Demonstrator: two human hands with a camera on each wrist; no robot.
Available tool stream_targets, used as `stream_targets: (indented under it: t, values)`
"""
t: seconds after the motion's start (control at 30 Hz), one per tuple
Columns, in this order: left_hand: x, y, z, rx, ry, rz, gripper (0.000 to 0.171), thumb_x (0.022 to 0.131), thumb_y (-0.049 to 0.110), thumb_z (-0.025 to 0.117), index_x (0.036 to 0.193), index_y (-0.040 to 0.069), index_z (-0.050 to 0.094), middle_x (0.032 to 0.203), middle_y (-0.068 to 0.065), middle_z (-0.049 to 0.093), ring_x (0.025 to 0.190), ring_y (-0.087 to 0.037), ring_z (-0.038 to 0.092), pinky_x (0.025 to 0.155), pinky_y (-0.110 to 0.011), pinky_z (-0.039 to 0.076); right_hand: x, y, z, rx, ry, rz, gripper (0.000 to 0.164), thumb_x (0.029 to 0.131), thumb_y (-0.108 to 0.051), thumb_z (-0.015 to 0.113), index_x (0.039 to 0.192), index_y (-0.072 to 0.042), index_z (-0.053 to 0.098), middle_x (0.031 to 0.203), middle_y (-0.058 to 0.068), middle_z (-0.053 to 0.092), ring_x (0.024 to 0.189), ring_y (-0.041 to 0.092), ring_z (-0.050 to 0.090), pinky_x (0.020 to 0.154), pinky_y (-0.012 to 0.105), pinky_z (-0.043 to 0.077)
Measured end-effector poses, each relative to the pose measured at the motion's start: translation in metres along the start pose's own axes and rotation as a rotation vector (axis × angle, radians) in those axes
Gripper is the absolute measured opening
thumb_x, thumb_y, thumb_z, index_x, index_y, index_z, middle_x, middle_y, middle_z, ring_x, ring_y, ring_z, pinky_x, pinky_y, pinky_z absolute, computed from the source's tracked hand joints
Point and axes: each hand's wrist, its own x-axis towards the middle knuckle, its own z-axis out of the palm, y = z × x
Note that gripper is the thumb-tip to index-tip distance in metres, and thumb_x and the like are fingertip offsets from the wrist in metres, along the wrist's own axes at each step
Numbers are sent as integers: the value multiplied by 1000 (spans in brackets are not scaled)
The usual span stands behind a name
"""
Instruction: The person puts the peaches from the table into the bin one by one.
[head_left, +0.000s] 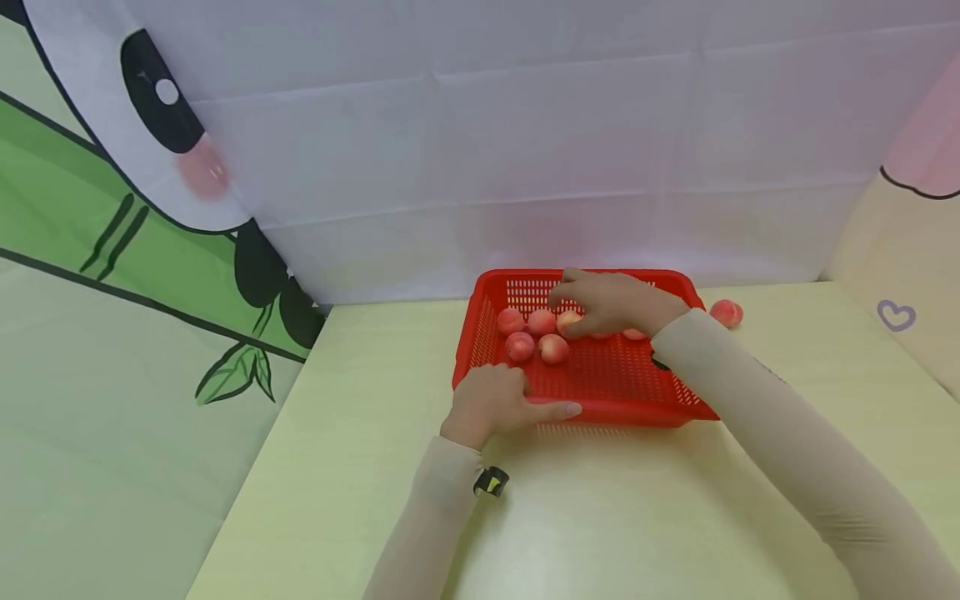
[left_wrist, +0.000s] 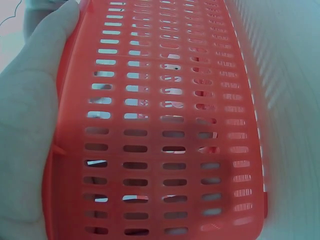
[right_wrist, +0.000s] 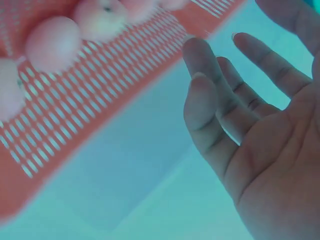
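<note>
A red plastic basket (head_left: 600,410) with slotted walls stands on the table and has several peaches (head_left: 553,348) inside, mostly toward its left and back. My left hand (head_left: 491,404) grips the basket's near left corner, its thumb lying along the front rim. In the left wrist view that hand (left_wrist: 25,125) is at the rim beside the slotted wall (left_wrist: 150,150); its other fingers are mostly hidden. Over the back of the basket is my right hand (head_left: 611,302), fingers spread and loosely bent. The right wrist view shows its palm (right_wrist: 280,155) holding nothing.
One peach (head_left: 726,313) lies on the table outside the basket, to its right. Behind the pale yellow table (head_left: 360,450) hangs a white cloth (head_left: 525,142). A printed cloth with green shapes (head_left: 135,217) borders the left side.
</note>
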Motion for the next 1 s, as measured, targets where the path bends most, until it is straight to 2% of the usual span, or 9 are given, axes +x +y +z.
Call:
stream_targets:
  t: [0.1, 0.2, 0.4, 0.5, 0.6, 0.67, 0.77, 0.83, 1.0]
  values:
    - [1, 1, 0, 10, 1, -1, 80, 78, 97, 55, 63, 18, 51, 56, 4, 39, 53, -11, 37, 53, -31, 33, -20, -2, -14, -39, 129, -42, 39, 98, -28, 79, 134, -17, 70, 128, 5, 59, 101, 25, 66, 91, 49, 57]
    - [2, 2, 0, 13, 10, -3, 80, 79, 97, 55, 64, 18, 54, 57, 3, 43, 53, -12, 42, 54, -32, 36, -43, -1, -27, -49, 302, -78, 32, 97, -25, 80, 126, -14, 72, 124, 4, 60, 93, 23, 65, 84, 47, 56]
    - [5, 4, -2, 7, 30, -4, 79, 79, 95, 56, 63, 18, 51, 55, 5, 40, 51, -11, 38, 54, -31, 33, -83, 12, -41, -83, 781, -179, 18, 91, -5, 78, 108, -3, 73, 118, 10, 64, 90, 28, 67, 68, 42, 50]
    - [7, 5, -3, 0, 32, -8, 80, 79, 96, 56, 62, 19, 47, 55, 6, 36, 52, -10, 35, 53, -31, 30, -99, 25, -42, -114, 977, -179, 17, 91, -1, 74, 107, 2, 73, 122, 18, 66, 98, 34, 66, 71, 39, 45]
    - [8, 6, -4, -2, 30, -12, 79, 79, 95, 56, 61, 19, 46, 55, 6, 35, 52, -10, 34, 53, -31, 30, -111, 39, -40, -84, 1119, -106, 19, 91, -2, 72, 109, 6, 73, 126, 22, 67, 115, 38, 64, 81, 30, 44]
    - [9, 6, -4, -3, 29, -13, 78, 80, 95, 56, 61, 19, 46, 55, 6, 35, 52, -10, 34, 53, -31, 30, -117, 49, -39, -50, 1173, -37, 22, 92, -4, 71, 111, 7, 73, 129, 24, 66, 122, 41, 62, 91, 29, 47]
    - [10, 7, -5, -1, 28, -19, 78, 80, 95, 56, 62, 19, 46, 55, 6, 35, 52, -10, 34, 53, -31, 29, -123, 68, -35, 6, 1200, 56, 26, 93, -7, 69, 114, 8, 72, 135, 25, 64, 130, 44, 57, 107, 38, 47]
    - [12, 8, -4, -4, 28, -22, 78, 80, 95, 56, 62, 19, 45, 55, 6, 34, 52, -10, 34, 53, -31, 29, -126, 81, -31, 34, 1189, 100, 28, 94, -7, 68, 116, 9, 71, 138, 27, 62, 132, 46, 54, 111, 51, 46]
    - [15, 9, -3, -13, 29, -29, 79, 79, 95, 57, 61, 19, 45, 55, 7, 34, 52, -10, 32, 53, -31, 28, -129, 112, -17, 102, 1108, 217, 35, 94, -8, 67, 124, 8, 67, 148, 27, 55, 138, 49, 47, 109, 67, 42]
